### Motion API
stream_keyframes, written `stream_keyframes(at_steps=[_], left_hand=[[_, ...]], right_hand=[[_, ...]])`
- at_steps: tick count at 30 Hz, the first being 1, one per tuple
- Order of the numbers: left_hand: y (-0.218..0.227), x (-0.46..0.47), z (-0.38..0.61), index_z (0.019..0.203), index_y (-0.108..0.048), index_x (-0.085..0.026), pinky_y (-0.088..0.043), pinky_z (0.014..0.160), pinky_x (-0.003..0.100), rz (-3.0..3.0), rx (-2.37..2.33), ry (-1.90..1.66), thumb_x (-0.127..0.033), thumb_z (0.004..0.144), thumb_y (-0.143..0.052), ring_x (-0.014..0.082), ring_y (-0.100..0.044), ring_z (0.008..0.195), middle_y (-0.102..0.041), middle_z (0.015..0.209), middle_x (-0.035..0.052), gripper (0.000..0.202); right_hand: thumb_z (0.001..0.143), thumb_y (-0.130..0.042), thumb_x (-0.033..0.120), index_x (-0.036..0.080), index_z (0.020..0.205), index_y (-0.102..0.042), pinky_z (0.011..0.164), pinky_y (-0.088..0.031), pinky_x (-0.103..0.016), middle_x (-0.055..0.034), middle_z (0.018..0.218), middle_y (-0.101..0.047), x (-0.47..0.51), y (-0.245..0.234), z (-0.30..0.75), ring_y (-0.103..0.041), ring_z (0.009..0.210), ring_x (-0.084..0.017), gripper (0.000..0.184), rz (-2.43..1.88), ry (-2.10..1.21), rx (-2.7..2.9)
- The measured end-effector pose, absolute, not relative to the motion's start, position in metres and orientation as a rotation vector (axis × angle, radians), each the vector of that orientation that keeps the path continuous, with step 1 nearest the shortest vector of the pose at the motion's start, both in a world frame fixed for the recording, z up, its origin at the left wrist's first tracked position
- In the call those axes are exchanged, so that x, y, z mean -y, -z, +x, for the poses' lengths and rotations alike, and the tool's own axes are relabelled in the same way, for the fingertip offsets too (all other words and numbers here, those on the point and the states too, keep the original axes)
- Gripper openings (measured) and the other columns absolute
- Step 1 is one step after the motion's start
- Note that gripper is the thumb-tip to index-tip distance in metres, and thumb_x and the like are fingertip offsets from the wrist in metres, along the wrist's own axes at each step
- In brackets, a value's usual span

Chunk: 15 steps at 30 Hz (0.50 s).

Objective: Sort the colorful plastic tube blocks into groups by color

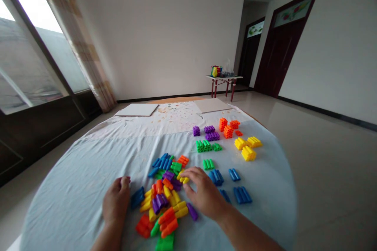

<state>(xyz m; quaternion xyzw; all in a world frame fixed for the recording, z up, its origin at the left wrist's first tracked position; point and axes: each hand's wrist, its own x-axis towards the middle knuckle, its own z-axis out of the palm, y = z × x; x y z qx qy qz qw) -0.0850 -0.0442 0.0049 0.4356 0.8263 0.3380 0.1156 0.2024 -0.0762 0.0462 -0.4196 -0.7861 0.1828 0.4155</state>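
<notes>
My right hand (pixel 203 193) reaches into the right side of a mixed pile of plastic tube-shaped blocks. Its thumb and fingers close around a yellow block (pixel 183 178). Left of the pile, my left hand (pixel 117 200) rests on the cloth with its fingers curled in, and nothing shows in it. Close beside it lies a blue block (pixel 137 197). The pile also holds purple blocks (pixel 159 202), orange blocks (pixel 168 221), green blocks (pixel 176 167) and more blue blocks (pixel 163 162). A single purple tube (pixel 192 211) lies just below my right hand.
Sorted by colour on the right stand purple (pixel 212 136), orange (pixel 227 131), yellow (pixel 249 153), green (pixel 204 146) and blue groups (pixel 242 195). Two flat boards (pixel 137 110) (pixel 212 105) lie at the far edge of the cloth-covered table (pixel 88 172). A small table (pixel 238 77) with bags stands beyond.
</notes>
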Motion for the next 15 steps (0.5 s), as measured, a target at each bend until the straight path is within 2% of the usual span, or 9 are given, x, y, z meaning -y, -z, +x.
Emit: stream_keyframes(at_steps=[3,7,12,15], left_hand=[[-0.004,0.045,-0.085,0.086,-0.063,-0.019,-0.042,0.064,0.029,1.279,-2.426,-0.989,-0.042,0.079,-0.035,0.023,-0.061,0.081,-0.069,0.085,0.0093,0.037],[-0.006,0.045,-0.084,0.085,-0.063,-0.019,-0.041,0.063,0.029,1.28,-2.43,-0.984,-0.043,0.079,-0.035,0.0237,-0.061,0.081,-0.069,0.085,0.0097,0.037],[-0.009,0.044,-0.086,0.09,-0.064,-0.019,-0.043,0.065,0.031,1.302,-2.461,-0.887,-0.047,0.079,-0.033,0.0265,-0.06,0.083,-0.068,0.087,0.011,0.043],[-0.009,0.043,-0.089,0.093,-0.064,-0.02,-0.044,0.065,0.032,1.316,-2.46,-0.84,-0.05,0.08,-0.03,0.0271,-0.06,0.085,-0.067,0.09,0.0109,0.048]], right_hand=[[0.074,-0.048,0.002,0.018,0.113,-0.061,0.098,-0.041,-0.035,-0.0086,0.115,-0.06,0.07,-0.022,0.185,-0.05,0.111,-0.02,0.044,-1.151,-0.396,2.061],[0.079,-0.046,0.005,0.018,0.118,-0.058,0.102,-0.035,-0.039,-0.0097,0.127,-0.054,0.063,-0.001,0.187,-0.044,0.119,-0.023,0.043,-1.279,-0.319,2.121],[0.083,-0.045,0.008,0.023,0.112,-0.06,0.092,-0.041,-0.035,-0.0058,0.11,-0.062,0.063,-0.007,0.187,-0.054,0.104,-0.02,0.036,-1.29,-0.321,2.114],[0.087,-0.044,0.014,0.021,0.113,-0.058,0.088,-0.043,-0.036,-0.0063,0.1,-0.064,0.064,-0.011,0.184,-0.057,0.097,-0.021,0.031,-1.279,-0.297,2.066]])
